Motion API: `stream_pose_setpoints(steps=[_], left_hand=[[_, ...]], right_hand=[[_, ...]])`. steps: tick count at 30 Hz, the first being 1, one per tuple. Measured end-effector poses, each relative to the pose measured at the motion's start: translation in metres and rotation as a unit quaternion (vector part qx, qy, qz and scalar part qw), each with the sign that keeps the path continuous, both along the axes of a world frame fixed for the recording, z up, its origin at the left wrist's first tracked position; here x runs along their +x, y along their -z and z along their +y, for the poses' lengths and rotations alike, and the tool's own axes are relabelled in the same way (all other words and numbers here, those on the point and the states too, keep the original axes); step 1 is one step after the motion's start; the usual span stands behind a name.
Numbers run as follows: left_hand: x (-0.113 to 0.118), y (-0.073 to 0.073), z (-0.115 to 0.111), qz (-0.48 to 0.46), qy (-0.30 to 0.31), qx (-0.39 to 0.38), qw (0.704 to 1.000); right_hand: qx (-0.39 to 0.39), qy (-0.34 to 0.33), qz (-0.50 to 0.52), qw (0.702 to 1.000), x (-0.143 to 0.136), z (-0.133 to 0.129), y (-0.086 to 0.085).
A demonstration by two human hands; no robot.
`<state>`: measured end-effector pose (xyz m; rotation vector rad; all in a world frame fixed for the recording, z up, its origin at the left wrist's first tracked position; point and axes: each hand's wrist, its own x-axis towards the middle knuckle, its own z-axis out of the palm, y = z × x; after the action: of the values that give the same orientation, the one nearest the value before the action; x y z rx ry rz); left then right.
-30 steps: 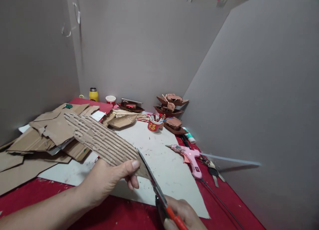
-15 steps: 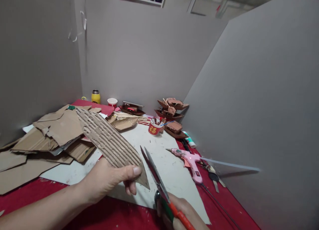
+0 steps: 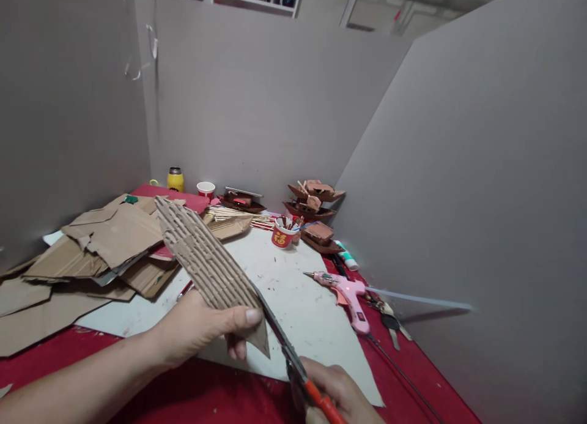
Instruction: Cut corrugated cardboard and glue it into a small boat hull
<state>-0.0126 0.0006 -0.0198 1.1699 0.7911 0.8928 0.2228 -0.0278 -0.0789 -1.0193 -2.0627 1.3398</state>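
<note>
My left hand grips a long piece of corrugated cardboard near its pointed lower end, thumb on top and fingers beneath. The ridges face up, and the piece tilts away to the upper left. My right hand is closed around the orange-red handles of a pair of scissors. The blades reach up along the right edge of the cardboard, close to or touching it. From this angle I cannot tell whether the edge lies between the blades. Below both hands is a white sheet scattered with small scraps.
Cut cardboard is heaped on the left. A pink glue gun with a clear stick lies at right beside keys. Behind are a red paper cup, small brown model boats and a yellow bottle. Grey panels enclose the red table.
The scissors have moved left to the cardboard's right edge, and their blades have come closer together. The cardboard's far end has swung slightly right in my left hand.
</note>
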Motion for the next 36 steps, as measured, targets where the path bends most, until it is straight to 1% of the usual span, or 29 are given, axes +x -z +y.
stream_pose_setpoints(steps=[1, 3, 7, 10, 13, 18, 22, 27, 32, 34, 36], left_hand=[[0.0, 0.0, 0.001, -0.008, -0.01, 0.009, 1.0], [0.0, -0.001, 0.003, -0.014, -0.035, 0.032, 0.999], [-0.003, -0.004, 0.005, -0.007, -0.114, 0.077, 0.991], [-0.004, -0.004, 0.005, -0.03, -0.16, 0.07, 0.984], [-0.002, -0.003, 0.003, -0.05, -0.169, 0.048, 0.983], [0.0, 0.001, 0.002, -0.061, -0.166, 0.021, 0.984], [0.0, 0.002, 0.002, -0.085, -0.149, 0.024, 0.985], [0.004, 0.006, -0.003, -0.096, -0.089, 0.001, 0.991], [0.006, 0.007, -0.005, -0.104, -0.084, 0.001, 0.991], [0.006, 0.006, -0.004, -0.105, -0.077, -0.003, 0.991], [0.004, 0.005, -0.002, -0.102, -0.084, -0.008, 0.991]], right_hand=[[0.004, 0.002, 0.007, 1.0, 0.0, 0.0, 0.003], [0.017, 0.003, 0.015, 1.0, 0.0, -0.001, 0.005], [0.05, 0.023, 0.006, 0.998, -0.003, -0.003, -0.001], [0.058, 0.017, 0.01, 0.998, -0.004, -0.003, 0.0], [0.059, -0.001, 0.022, 0.998, -0.004, -0.002, 0.005], [0.054, 0.036, 0.017, 0.998, -0.004, -0.004, 0.008], [0.064, 0.021, -0.001, 0.998, -0.005, -0.002, 0.004], [0.081, 0.0, 0.002, 0.997, -0.006, 0.0, 0.004], [0.063, 0.009, -0.003, 0.998, -0.002, -0.001, 0.009], [0.06, 0.021, -0.01, 0.998, -0.001, -0.002, 0.009], [0.055, 0.019, -0.012, 0.998, 0.0, -0.001, 0.009]])
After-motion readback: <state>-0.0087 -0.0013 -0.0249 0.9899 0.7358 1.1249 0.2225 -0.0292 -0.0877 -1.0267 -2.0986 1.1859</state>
